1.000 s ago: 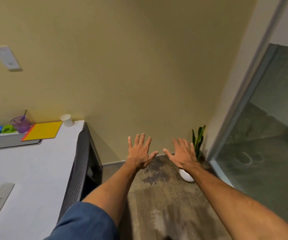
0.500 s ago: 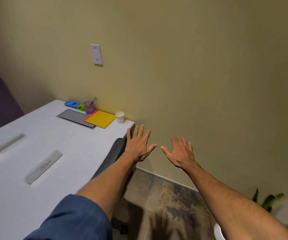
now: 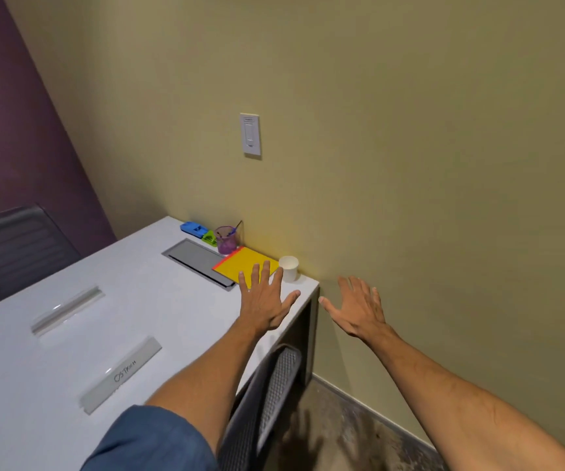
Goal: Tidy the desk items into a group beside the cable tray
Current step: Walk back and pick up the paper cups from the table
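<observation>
A grey cable tray (image 3: 197, 260) is set into the white desk (image 3: 70, 351) near its far corner. Behind it along the wall stand a blue stapler (image 3: 194, 229), a green item (image 3: 210, 237) and a purple cup (image 3: 226, 240) with a pen in it. A yellow notepad (image 3: 245, 263) lies to the tray's right, and a white paper cup (image 3: 288, 267) stands beside it at the corner. My left hand (image 3: 265, 302) hovers with fingers spread over the notepad's near edge, holding nothing. My right hand (image 3: 359, 309) is spread and empty, off the desk beside the wall.
Two long clear name plates (image 3: 120, 373) (image 3: 67, 309) lie on the desk nearer to me. A mesh office chair (image 3: 267, 402) is tucked at the desk's right edge, and another dark chair (image 3: 12, 246) stands at the far left. A wall switch (image 3: 250, 134) is above the items.
The view has swung left from the floor and plant to the desk corner. Both spread hands now sit near the notepad and paper cup instead of over the floor.
</observation>
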Motion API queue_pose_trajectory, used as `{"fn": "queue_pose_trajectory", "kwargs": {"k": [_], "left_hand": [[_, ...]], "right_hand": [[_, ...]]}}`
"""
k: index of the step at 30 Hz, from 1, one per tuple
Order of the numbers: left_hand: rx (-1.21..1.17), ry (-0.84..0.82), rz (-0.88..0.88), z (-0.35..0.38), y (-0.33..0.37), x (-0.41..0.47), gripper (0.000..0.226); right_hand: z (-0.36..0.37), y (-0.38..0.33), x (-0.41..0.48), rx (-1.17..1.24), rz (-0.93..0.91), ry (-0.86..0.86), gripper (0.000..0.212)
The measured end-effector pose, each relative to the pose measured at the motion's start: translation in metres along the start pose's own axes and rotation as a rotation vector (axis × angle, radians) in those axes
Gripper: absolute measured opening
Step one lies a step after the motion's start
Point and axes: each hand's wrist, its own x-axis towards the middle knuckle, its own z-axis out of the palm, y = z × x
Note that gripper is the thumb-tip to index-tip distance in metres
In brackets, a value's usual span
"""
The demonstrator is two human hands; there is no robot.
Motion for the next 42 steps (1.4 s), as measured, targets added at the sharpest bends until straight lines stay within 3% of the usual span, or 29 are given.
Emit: {"fn": "queue_pose_trajectory", "kwargs": {"k": [17,25,31,42], "left_hand": [[-0.02,-0.138,-0.168,0.089,-0.093,0.11,0.078],[-0.064,-0.221,-0.29,0.15,-0.1,0.16,0.078],[-0.075,-0.29,-0.36,0.178,-0.101,0.172,0.078],[-0.165,-0.3,-0.447,0.188,-0.102,0.177,0.079]], "right_hand": [[0.08,-0.039,0.203,-0.063,-0.182,-0.195,0.071],[0.14,-0.039,0.291,-0.086,-0.297,-0.338,0.074],[0.167,-0.039,0.331,-0.116,-0.362,-0.449,0.076],[0.18,-0.044,0.353,-0.123,-0.39,-0.457,0.061]]}}
